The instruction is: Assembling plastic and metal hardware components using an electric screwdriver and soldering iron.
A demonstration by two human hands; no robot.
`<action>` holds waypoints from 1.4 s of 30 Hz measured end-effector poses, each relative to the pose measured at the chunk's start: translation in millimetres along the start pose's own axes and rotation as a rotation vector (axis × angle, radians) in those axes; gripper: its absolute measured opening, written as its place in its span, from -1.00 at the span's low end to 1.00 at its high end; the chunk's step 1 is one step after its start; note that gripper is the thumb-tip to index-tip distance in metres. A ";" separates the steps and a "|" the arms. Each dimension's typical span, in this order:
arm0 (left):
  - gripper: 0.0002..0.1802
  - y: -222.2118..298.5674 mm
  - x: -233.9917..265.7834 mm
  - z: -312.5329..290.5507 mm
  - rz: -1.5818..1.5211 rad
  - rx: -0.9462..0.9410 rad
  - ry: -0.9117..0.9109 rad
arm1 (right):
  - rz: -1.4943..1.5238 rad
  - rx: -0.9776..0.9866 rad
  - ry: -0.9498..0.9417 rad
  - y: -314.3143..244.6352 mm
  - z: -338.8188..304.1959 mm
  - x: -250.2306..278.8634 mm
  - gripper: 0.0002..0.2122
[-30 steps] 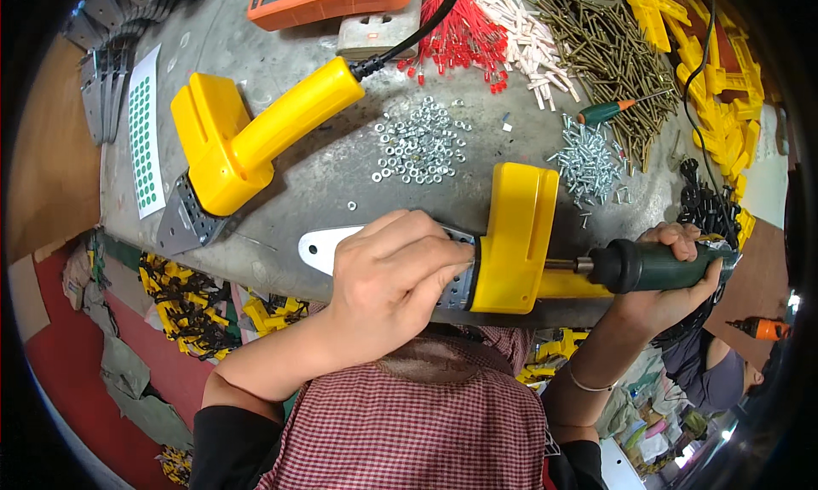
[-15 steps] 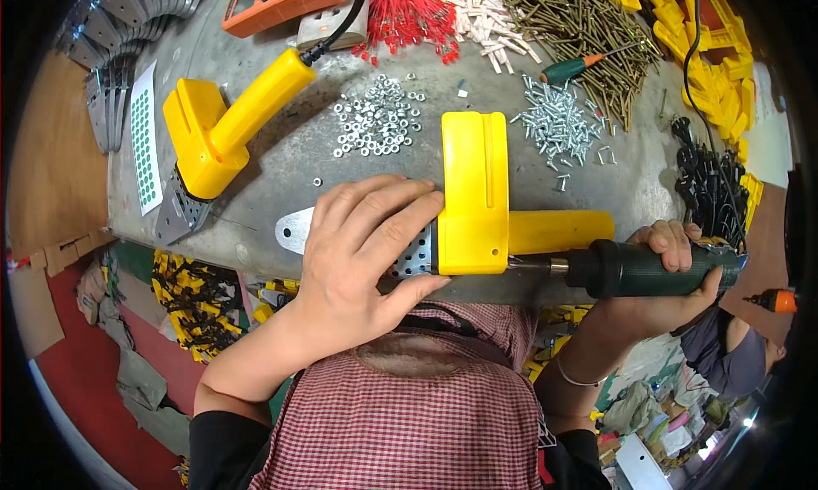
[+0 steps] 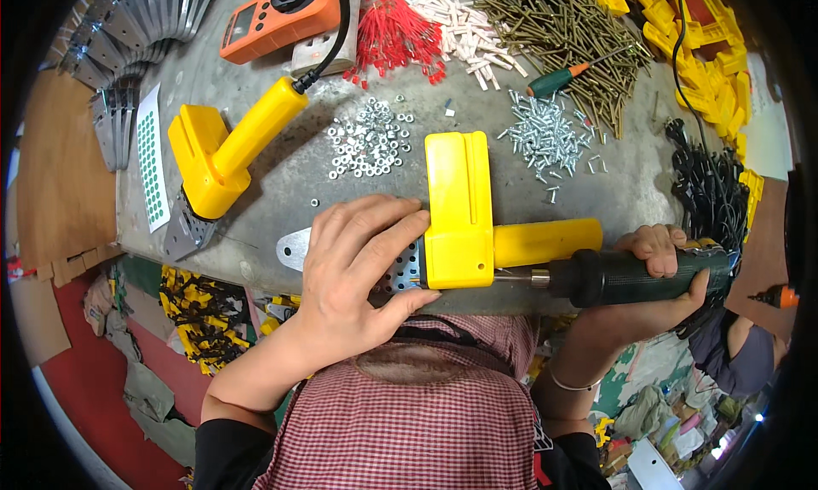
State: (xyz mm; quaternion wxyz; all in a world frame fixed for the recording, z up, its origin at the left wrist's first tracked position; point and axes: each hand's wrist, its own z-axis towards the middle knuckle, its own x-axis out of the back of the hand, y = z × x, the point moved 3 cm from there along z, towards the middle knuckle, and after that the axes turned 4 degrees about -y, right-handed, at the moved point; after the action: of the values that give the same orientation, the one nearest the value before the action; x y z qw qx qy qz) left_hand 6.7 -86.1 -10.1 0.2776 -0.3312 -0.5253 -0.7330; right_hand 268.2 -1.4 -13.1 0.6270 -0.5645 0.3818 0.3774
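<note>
- Yellow tool body [image 3: 460, 213]: it lies at the near edge of the worktop [image 3: 281, 170], about the middle of that edge, with its yellow handle [image 3: 545, 241] pointing right and a perforated metal plate [image 3: 400, 273] coming out on its left.
- Left hand [image 3: 358, 264]: fingers spread flat, pressing down on the metal plate and touching the left side of the yellow tool body.
- Right hand [image 3: 660, 273]: fingers wrapped round a dark green power screwdriver [image 3: 635, 277], whose metal tip meets the lower right side of the yellow tool body, just below the handle.
- Second yellow tool [image 3: 226, 149]: it lies toward the left edge, a black cord running from its handle to the far edge.
- Nuts [image 3: 366, 136]: a loose silver heap just beyond the hand.
- Short screws [image 3: 545, 136]: a silver heap right of the nuts.
- Long brass screws [image 3: 554, 21]: a big pile at the far edge, a small green-handled screwdriver [image 3: 558, 79] beside it.
- Orange meter [image 3: 277, 13]: at the far left corner.
</note>
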 end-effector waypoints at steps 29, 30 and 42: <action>-0.84 2.2 2.8 -22.0 -0.258 0.134 0.123 | -0.087 -0.018 -0.119 -10.4 -2.1 7.6 -0.63; -0.84 4.3 0.3 -23.4 -0.262 0.141 0.174 | -0.072 -0.024 -0.109 -10.5 -2.6 6.9 -0.65; -0.83 1.0 -7.3 -24.4 -0.309 0.086 0.234 | 0.022 -0.041 -0.074 -8.5 -2.9 8.7 -0.68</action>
State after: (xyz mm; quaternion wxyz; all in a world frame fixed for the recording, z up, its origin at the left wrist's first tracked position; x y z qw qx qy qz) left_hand 7.3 -109.3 -20.8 0.2350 -0.1471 -0.5648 -0.7773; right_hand 279.4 -4.6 -17.6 0.6249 -0.5584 0.3568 0.4128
